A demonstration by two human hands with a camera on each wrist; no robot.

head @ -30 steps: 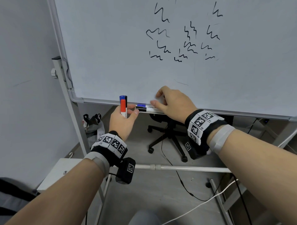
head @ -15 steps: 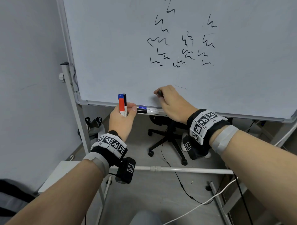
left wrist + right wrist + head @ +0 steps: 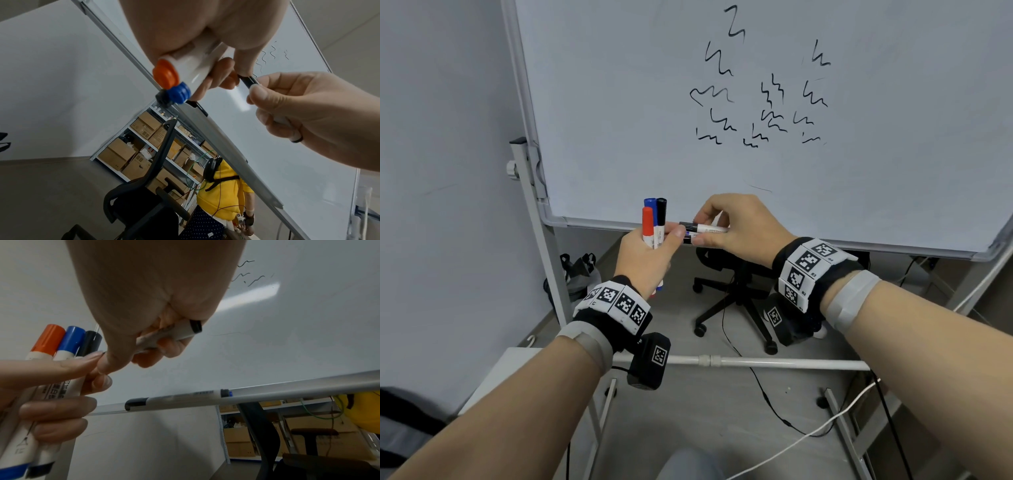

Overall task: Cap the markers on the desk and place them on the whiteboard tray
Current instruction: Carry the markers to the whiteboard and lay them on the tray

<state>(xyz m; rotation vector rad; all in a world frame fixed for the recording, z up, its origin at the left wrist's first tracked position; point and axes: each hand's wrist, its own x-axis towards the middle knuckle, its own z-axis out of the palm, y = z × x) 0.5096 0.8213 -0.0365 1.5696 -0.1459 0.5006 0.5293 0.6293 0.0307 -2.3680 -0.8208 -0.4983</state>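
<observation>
The left hand (image 3: 645,253) holds three capped markers upright in a closed grip: a red marker (image 3: 647,224), a blue marker (image 3: 650,202) and a black marker (image 3: 661,216), caps up, just in front of the whiteboard (image 3: 619,102) at its lower edge. The right hand (image 3: 736,226) pinches a thin pen (image 3: 705,227) between thumb and curled fingers; the pen lies level, its dark tip end pointing at the left thumb.

The head view shows both hands close together, the pen tip almost meeting the left thumb. Only the right wrist view shows clearly that a second pen (image 3: 176,398) already lies along the tray (image 3: 308,386), black cap to the left, a blue end to the right, well below the right hand. In the head view that pen is mostly hidden behind the hands. The left wrist view shows the butt ends of the three markers bunched together, and the left thumb and forefinger seem to touch the tip of the held pen, though blur makes contact uncertain.

The tray runs on to the right of the lying pen with bare rail along the board's lower edge. Below it stand an office chair (image 3: 736,291) and the stand's crossbar (image 3: 756,362), with cables (image 3: 774,407) on the floor. Behind the board, the wrist views show a shelf of boxes (image 3: 144,146) and a person in yellow (image 3: 224,194).
</observation>
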